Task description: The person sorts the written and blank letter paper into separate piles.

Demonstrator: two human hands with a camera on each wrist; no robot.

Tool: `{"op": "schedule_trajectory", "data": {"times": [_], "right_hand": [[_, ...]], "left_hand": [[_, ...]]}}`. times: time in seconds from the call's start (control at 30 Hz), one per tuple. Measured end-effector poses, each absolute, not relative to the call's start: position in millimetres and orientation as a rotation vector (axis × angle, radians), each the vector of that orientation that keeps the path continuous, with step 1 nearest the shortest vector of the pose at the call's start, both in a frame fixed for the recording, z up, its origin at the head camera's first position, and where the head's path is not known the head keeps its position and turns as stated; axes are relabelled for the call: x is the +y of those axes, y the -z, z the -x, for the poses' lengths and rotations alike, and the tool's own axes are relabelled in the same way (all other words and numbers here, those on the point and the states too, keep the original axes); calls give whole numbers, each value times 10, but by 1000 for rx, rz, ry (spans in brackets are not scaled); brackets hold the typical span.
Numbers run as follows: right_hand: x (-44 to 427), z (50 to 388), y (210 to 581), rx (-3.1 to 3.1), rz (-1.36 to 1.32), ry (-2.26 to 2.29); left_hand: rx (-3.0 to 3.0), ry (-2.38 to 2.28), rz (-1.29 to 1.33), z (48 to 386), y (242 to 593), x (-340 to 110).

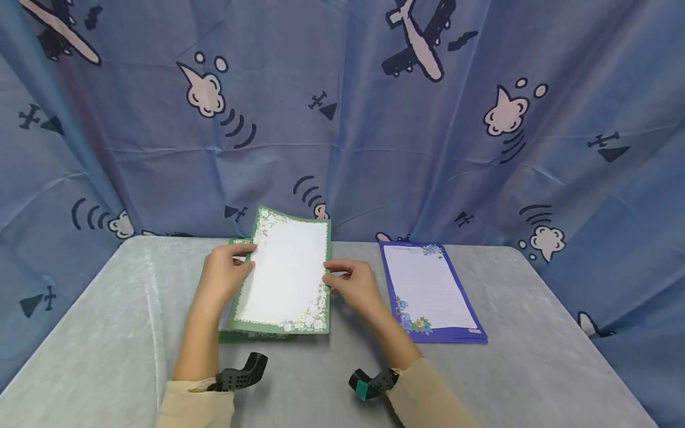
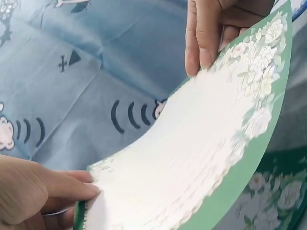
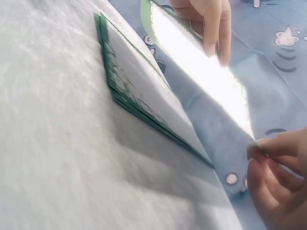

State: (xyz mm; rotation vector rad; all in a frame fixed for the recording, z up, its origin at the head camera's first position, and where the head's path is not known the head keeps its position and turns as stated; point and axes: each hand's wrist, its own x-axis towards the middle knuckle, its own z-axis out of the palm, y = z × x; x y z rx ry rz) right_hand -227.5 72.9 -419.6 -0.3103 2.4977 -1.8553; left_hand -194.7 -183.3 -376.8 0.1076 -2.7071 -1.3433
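Note:
Both hands hold up one sheet of green-bordered floral paper (image 1: 289, 267) above the table. My left hand (image 1: 225, 273) pinches its left edge, and my right hand (image 1: 353, 285) pinches its right edge between thumb and fingers. In the left wrist view the sheet (image 2: 158, 158) bows between the two hands. Below it lies a stack of green-bordered paper (image 3: 139, 86), mostly covered by the raised sheet in the head view. To the right, a stack of purple-bordered paper (image 1: 428, 285) with blue flowers lies flat, touched by neither hand.
A pale grey cloth covers the table (image 1: 118, 333). Behind it hangs a blue curtain (image 1: 342, 119) with airplane and cloud prints, close to the table's back edge. Each wrist wears a black camera mount (image 1: 241, 374).

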Motion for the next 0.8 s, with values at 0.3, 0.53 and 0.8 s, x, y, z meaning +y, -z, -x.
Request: {"op": "schedule_trajectory", "data": {"times": [0.3, 0.53, 0.8], "right_hand": [[459, 2312, 4343, 2501, 331, 1799], [325, 2329, 4441, 2447, 303, 1793], [258, 2329, 4605, 2496, 318, 1753]], "left_hand": [[-2743, 1352, -201, 1962, 3861, -2038], [-2811, 1331, -273, 2022, 4028, -2114], [-2844, 1259, -327, 2053, 4220, -2190]]}}
